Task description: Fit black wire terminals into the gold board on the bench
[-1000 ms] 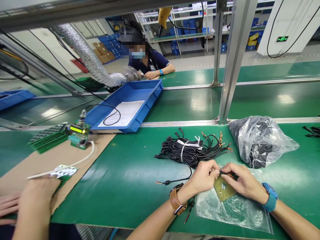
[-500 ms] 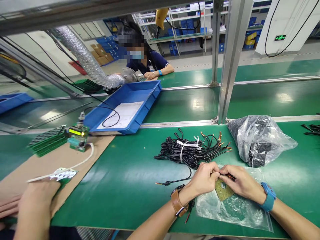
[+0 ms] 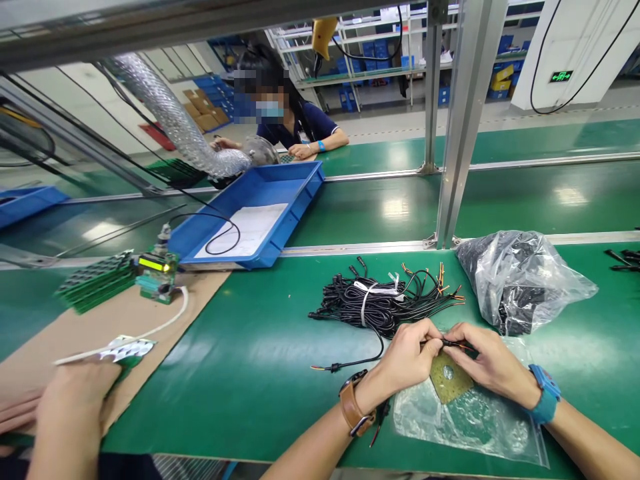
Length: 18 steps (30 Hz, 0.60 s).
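Note:
My left hand [image 3: 411,355], with a brown watch strap at the wrist, pinches a thin black cable [image 3: 451,343]. Opposite it, my right hand [image 3: 493,363], wearing a blue wrist strap, grips the same cable by its end, where orange-red wire shows. Both sets of fingertips are close together and hide part of the cable. Under them lies a yellowish square plate [image 3: 449,387] with a round hole, on a clear plastic bag [image 3: 480,433]. Just beyond my left hand is a tied bundle of black cables [image 3: 345,300] with bare wire ends; one cable end reaches left.
A clear bag of black parts [image 3: 525,287] sits behind my right hand. At left, a co-worker's hand [image 3: 75,393] rests by a white cable on cardboard, near a lit circuit board [image 3: 156,267]. A blue tray [image 3: 280,247] and a metal post [image 3: 457,133] stand farther back.
My right hand has shifted slightly right, away from the left, and more of the cable shows between them. The person across the bench has raised one hand.

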### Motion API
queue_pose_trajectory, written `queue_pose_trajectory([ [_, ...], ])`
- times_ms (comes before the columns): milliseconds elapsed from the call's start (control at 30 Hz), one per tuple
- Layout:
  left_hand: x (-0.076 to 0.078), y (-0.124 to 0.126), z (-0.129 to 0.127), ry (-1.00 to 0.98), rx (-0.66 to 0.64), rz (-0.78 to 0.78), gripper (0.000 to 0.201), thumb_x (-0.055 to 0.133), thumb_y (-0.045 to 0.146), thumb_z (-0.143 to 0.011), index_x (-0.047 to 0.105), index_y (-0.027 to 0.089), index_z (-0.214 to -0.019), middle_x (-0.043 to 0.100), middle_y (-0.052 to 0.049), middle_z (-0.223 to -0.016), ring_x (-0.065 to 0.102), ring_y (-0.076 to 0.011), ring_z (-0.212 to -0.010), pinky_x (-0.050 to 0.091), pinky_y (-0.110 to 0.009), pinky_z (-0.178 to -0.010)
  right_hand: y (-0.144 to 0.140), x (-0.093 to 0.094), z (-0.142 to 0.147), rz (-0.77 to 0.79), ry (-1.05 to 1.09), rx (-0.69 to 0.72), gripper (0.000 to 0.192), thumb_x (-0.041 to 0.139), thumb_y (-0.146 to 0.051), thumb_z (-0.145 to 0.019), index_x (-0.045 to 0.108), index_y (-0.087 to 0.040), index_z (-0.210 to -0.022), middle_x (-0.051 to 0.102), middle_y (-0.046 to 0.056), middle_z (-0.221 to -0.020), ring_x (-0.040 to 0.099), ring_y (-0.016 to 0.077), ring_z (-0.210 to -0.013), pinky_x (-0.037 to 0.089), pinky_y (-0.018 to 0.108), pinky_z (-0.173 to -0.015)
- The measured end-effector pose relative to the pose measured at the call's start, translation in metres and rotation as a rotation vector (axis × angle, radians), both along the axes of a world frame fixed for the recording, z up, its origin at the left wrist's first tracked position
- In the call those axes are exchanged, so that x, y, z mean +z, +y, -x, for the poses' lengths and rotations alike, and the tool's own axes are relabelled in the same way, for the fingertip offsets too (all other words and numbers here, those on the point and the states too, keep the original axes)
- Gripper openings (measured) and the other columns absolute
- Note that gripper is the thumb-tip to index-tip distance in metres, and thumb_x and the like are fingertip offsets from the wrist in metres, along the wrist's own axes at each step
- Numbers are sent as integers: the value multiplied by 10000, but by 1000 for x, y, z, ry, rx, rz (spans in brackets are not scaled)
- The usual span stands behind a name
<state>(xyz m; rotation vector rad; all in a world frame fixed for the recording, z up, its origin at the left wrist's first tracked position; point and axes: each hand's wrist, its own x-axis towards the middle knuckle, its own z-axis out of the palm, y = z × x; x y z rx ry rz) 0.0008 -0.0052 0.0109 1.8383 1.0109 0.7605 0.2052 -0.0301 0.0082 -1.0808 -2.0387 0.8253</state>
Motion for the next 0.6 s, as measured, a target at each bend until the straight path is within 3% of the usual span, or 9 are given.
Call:
queue_pose_trajectory([
  [233,-2,-1,-2,15,-19,-12,136,521,100,-832,580,165,-727,607,13,-631,553,-115,-578,362,-210,-560,-1,-6,3,-17,38,45,99,553,-250,-1019,630,-201,-983,732,63,-902,687,180,-785,528,283,-726],
  [400,20,-2,8,111,-110,-79,132,548,91,-822,629,167,-752,646,8,-659,543,-118,-578,359,-222,-571,1,17,-14,9,51,88,170,637,-368,-982,670,-204,-1015,741,51,-888,691,182,-766,550,279,-707],
  [467,33,1,20,175,-229,-95,118,577,93,-816,664,172,-802,681,3,-701,577,-126,-612,391,-223,-608,5,30,-33,-24,78,-8,223,633,-418,-976,686,-201,-979,739,48,-853,687,184,-733,553,273,-672],
  [600,52,5,45,314,-514,-36,92,667,106,-774,713,184,-793,732,4,-721,643,-138,-650,436,-214,-638,20,38,-74,-145,-93,-460,414,511,-402,-1029,627,-207,-682,642,11,-605,582,153,-519,462,261,-511],
])
